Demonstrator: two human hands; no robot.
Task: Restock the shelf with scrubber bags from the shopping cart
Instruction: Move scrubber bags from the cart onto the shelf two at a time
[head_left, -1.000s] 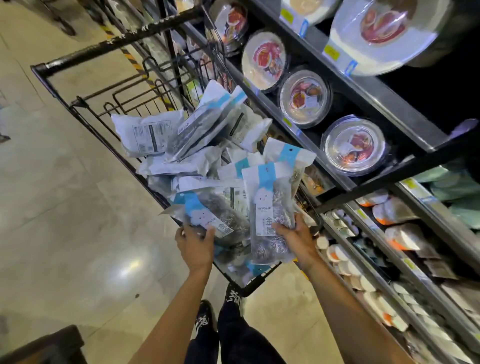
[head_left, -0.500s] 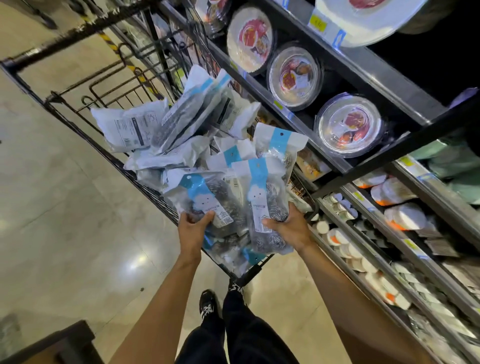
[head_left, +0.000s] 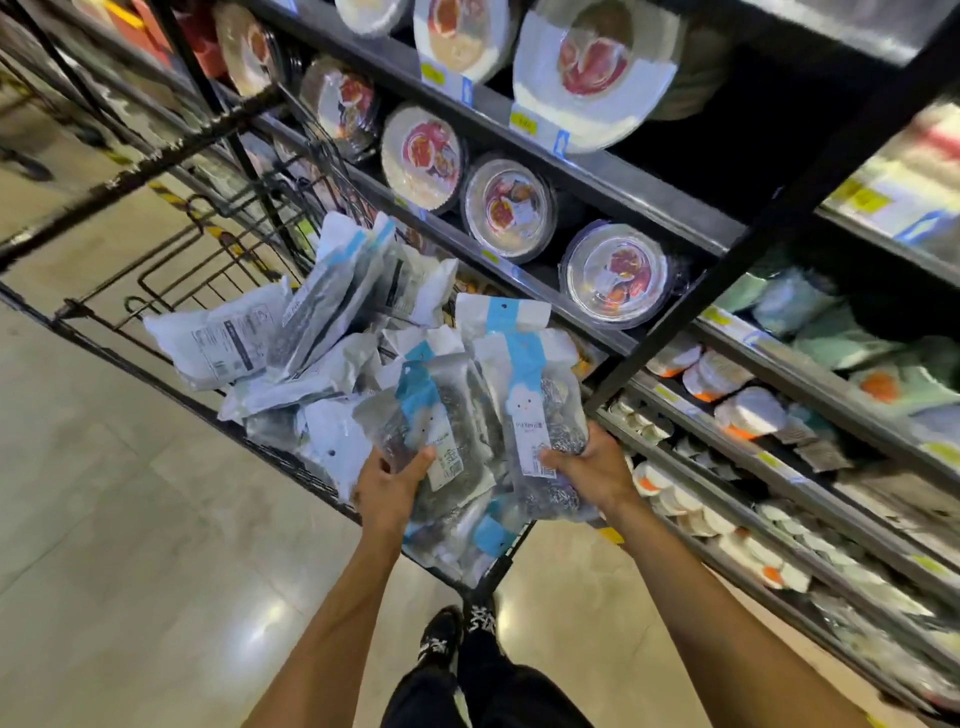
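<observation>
At the six-o'clock end of the cart (head_left: 130, 371), the left hand (head_left: 387, 488) grips one scrubber bag (head_left: 441, 415), the right hand (head_left: 592, 467) a second bag (head_left: 530, 395).

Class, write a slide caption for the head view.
Left hand grips one scrubber bag, right hand a second bag, over the shopping cart.

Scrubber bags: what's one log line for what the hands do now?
left hand: grips left scrubber bag | right hand: grips right scrubber bag | where: over shopping cart | shelf: neither bag placed yet
</observation>
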